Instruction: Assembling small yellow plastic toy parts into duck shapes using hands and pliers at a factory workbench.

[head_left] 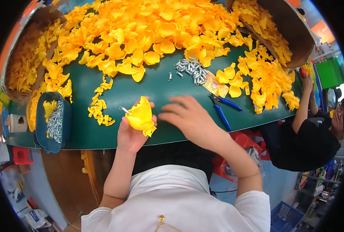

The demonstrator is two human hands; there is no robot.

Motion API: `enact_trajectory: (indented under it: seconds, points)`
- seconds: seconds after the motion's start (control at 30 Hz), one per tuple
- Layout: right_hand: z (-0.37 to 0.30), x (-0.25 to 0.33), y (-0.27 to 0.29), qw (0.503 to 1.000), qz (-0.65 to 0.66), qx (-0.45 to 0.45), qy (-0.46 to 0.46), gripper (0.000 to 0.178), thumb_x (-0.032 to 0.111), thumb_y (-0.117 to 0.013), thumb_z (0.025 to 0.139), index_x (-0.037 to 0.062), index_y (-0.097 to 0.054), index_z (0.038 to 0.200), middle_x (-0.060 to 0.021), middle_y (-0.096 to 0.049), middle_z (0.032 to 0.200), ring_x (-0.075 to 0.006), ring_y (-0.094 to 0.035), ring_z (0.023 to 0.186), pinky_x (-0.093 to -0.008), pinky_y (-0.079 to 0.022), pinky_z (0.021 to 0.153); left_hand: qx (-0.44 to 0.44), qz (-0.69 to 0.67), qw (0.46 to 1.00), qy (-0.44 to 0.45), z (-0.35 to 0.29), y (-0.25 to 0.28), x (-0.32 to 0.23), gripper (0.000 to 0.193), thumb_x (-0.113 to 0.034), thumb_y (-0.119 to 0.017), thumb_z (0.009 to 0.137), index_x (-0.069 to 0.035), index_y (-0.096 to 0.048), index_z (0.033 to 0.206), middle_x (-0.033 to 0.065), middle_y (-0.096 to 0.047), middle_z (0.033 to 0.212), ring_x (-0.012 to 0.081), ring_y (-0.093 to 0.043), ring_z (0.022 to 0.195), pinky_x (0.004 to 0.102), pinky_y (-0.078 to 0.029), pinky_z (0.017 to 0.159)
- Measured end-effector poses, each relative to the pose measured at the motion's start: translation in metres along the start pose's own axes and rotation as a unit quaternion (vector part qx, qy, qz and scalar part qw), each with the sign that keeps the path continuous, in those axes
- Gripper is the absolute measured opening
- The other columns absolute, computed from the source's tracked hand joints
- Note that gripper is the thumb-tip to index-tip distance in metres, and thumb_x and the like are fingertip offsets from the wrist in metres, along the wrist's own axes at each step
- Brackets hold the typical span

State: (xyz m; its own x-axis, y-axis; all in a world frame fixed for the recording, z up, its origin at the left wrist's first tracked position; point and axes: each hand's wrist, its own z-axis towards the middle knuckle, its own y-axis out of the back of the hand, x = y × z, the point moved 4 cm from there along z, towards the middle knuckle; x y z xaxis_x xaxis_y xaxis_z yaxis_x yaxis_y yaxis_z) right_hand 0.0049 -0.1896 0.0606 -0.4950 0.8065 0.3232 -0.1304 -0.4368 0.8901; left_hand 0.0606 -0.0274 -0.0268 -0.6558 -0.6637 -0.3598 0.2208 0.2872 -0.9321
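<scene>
My left hand point(130, 136) grips a curved yellow plastic shell piece point(142, 116) above the near edge of the green table. A small metal spring point(124, 110) sticks out at the shell's left side. Just right of the shell, my right hand point(193, 120) hovers with its fingers apart, slightly blurred and holding nothing I can see. Beyond it lies a heap of metal springs point(191, 69), partly on a printed card point(215, 84). Blue-handled pliers point(223, 106) rest to the right of that hand. Small yellow clip-like pieces point(98, 110) lie left of the shell.
A big pile of yellow shells point(141, 27) covers the far table. Boxes with more yellow parts stand left point(15, 38) and right point(295, 31). A blue basket point(65, 127) of springs sits at the left edge. A co-worker point(315, 135) in black is at the right.
</scene>
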Motion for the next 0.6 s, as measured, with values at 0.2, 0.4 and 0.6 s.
enact_trajectory:
  seconds: [0.2, 0.4, 0.6]
  points:
    - [-0.027, 0.006, -0.015, 0.935, -0.035, -0.141, -0.324, 0.053, 0.02, -0.076, 0.076, 0.0028, -0.052, 0.12, -0.0161, -0.052, 0.11, -0.035, -0.05, 0.1, -0.0421, -0.042, 0.086, -0.04, 0.076, 0.996, -0.016, -0.002, -0.008, -0.001, 0.089, -0.039, -0.081, 0.072, -0.004, -0.035, 0.14, 0.013, -0.05, 0.129, 0.0304, -0.057, 0.112, 0.0389, -0.049, 0.094]
    - [-0.047, 0.005, -0.024, 0.923, -0.064, -0.135, -0.353, 0.068, 0.023, -0.078, 0.074, 0.0009, -0.046, 0.129, -0.0176, -0.049, 0.116, -0.0352, -0.047, 0.105, -0.0425, -0.04, 0.089, -0.037, 0.136, 0.99, -0.018, -0.003, -0.013, 0.001, 0.089, -0.021, -0.085, 0.066, -0.001, -0.038, 0.139, 0.0123, -0.05, 0.131, 0.0293, -0.058, 0.112, 0.0382, -0.051, 0.093]
    - [-0.069, 0.001, -0.009, 0.917, 0.17, -0.172, -0.316, 0.05, 0.004, -0.074, 0.073, -0.0011, -0.058, 0.12, -0.0145, -0.054, 0.117, -0.0279, -0.054, 0.107, -0.0343, -0.043, 0.094, -0.02, 0.244, 0.97, -0.01, -0.01, -0.03, 0.009, 0.085, -0.002, -0.085, 0.062, -0.001, -0.043, 0.135, 0.0118, -0.049, 0.133, 0.025, -0.053, 0.118, 0.0377, -0.047, 0.099]
